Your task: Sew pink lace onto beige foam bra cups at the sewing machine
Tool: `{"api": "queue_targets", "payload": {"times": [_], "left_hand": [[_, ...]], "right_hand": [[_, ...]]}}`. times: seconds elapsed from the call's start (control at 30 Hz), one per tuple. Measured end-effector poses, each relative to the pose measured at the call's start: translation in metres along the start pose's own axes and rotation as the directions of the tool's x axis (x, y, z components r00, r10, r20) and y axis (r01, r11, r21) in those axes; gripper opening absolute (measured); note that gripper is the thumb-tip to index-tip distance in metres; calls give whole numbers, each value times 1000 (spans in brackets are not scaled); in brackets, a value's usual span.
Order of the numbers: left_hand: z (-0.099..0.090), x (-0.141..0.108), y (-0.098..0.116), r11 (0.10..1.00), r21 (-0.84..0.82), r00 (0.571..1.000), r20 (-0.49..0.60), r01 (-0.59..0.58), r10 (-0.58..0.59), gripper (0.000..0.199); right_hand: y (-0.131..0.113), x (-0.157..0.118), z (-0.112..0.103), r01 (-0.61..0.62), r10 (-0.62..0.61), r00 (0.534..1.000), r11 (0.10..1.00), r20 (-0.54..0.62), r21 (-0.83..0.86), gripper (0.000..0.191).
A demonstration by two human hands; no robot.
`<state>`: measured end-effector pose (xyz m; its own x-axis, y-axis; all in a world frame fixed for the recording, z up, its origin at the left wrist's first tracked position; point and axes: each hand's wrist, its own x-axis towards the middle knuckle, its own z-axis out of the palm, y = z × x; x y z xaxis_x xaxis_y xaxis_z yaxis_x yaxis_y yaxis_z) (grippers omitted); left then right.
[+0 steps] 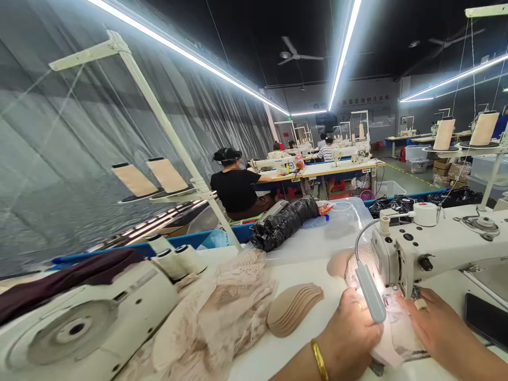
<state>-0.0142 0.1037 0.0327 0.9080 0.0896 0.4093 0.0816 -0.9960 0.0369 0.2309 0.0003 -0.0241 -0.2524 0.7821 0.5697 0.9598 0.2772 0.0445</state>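
Under the lit needle area of a white sewing machine [440, 241] lies a pale beige fabric piece [407, 333], part of it with a lace-like texture. My left hand [345, 333], with a ring and a gold bangle, is closed on its left side, fingers curled. Fingers stretched, my right hand [440, 323] lies on the right side of the fabric, close to the presser foot. A grey clip-on lamp [371, 293] partly covers my left fingers and the fabric. Left of my hands are several stacked beige cup pads [296, 309] and a heap of beige lace fabric [222, 312].
A dark phone [486, 320] lies right of my right hand. Another machine [87, 323] stands at left, near a thread stand [170, 127]. Behind the table are a black plastic bundle [283, 222] and a clear plastic lid [337, 227]. A person in black [234, 190] sits beyond.
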Motion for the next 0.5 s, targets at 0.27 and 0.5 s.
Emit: {"api": "queue_targets", "payload": {"times": [0.27, 0.5], "left_hand": [[-2, 3, -1, 995, 100, 1000, -5, -29, 29, 23], [4, 3, -4, 989, 136, 998, -20, -50, 54, 18]], "right_hand": [[-9, 11, -12, 56, -66, 983, 996, 169, 63, 56], [-2, 6, -4, 3, 3, 995, 998, 98, -61, 60]]}}
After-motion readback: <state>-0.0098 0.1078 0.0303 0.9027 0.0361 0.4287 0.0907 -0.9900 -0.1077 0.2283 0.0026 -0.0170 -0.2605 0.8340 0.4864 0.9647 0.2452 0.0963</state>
